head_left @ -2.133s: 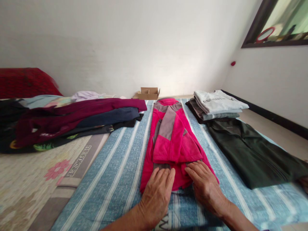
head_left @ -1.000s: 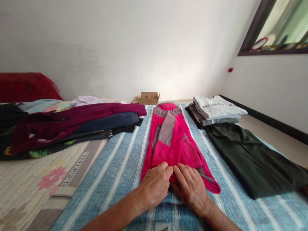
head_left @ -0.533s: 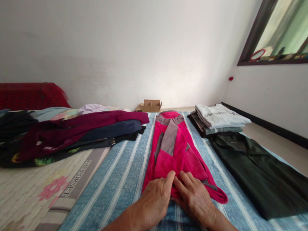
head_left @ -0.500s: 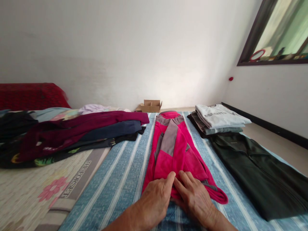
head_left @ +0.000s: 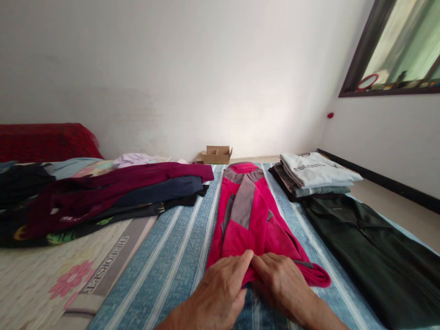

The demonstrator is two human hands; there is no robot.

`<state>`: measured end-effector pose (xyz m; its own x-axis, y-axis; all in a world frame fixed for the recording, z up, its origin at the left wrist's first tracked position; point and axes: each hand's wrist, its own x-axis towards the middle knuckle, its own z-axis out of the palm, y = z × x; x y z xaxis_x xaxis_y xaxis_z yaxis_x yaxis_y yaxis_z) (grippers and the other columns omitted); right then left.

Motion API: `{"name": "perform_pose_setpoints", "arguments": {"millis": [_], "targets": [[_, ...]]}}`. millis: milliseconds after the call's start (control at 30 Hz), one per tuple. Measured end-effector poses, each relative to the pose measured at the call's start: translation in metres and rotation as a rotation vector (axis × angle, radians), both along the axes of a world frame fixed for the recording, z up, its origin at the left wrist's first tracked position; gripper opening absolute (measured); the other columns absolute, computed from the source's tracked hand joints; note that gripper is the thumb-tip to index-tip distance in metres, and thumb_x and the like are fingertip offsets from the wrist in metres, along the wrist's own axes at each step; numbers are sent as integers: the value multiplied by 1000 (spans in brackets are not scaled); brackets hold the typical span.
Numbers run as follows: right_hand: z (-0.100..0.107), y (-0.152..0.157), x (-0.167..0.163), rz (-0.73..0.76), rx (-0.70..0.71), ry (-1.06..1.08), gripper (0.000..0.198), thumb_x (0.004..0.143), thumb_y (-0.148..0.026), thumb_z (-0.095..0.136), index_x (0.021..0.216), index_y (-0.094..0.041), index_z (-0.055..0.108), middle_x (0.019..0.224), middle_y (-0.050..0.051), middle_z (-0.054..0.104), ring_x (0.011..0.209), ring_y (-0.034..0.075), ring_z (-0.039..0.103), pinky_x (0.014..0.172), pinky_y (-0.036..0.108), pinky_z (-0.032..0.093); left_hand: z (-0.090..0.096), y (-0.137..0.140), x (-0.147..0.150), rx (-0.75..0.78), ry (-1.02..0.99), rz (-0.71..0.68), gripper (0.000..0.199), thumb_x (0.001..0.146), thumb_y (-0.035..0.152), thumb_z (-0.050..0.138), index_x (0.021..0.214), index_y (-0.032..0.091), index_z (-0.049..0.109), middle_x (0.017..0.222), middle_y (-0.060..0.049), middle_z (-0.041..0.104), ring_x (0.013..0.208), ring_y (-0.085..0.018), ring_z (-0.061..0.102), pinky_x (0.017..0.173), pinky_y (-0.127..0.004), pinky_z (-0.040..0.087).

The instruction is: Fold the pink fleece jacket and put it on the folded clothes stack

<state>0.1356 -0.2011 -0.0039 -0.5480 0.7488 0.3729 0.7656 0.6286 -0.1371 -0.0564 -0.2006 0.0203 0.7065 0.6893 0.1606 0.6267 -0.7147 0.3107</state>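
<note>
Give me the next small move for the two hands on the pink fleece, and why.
Probably lift the near hem and fold it away toward the collar. Both the left hand and right hand lie side by side on the near end of the pink fleece jacket, which already lies narrow and lengthwise on the striped blanket, its sleeves laid over the body. Whether either grip has closed on the cloth is unclear.

Bare striped blanket (head_left: 178,247) left of pink jacket (head_left: 247,215), dark green garment (head_left: 364,247) close on right

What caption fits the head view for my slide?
Both hands, left hand and right hand, press the near hem of a pink jacket on a striped sheet.
</note>
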Motion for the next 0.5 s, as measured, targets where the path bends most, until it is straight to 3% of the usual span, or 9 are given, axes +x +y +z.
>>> {"name": "perform_pose_setpoints", "arguments": {"millis": [133,267,367,500], "targets": [[28,7,9,16,-97,8,7,91,-27,48,89,-21,48,75,-2,63,66,14,61,58,25,36,14,2,-6,79,-21,86,70,68,3,49,133,21,29,121,-8,56,109,-21,53,97,-38,43],[59,20,15,-9,-119,-7,10,90,-30,51,87,-21,49,71,-2,63,64,15,62,54,25,33,42,13,-8,116,-22,165,43,72,5,46,112,19,48,103,-6,62,95,-21,58,84,-36,48],[85,30,20,-11,-103,-14,16,91,-37,50,88,-21,51,69,-1,63,62,15,61,53,25,32,68,21,-5,155,-44,163,30,76,5,41,97,20,54,92,-4,62,87,-19,59,77,-32,47],[119,18,32,45,-127,34,21,91,-41,47,87,-22,51,68,-2,61,57,13,58,51,24,33,93,9,1,188,-77,125,28,79,9,37,95,22,56,85,-4,61,82,-18,58,74,-30,47]]}}
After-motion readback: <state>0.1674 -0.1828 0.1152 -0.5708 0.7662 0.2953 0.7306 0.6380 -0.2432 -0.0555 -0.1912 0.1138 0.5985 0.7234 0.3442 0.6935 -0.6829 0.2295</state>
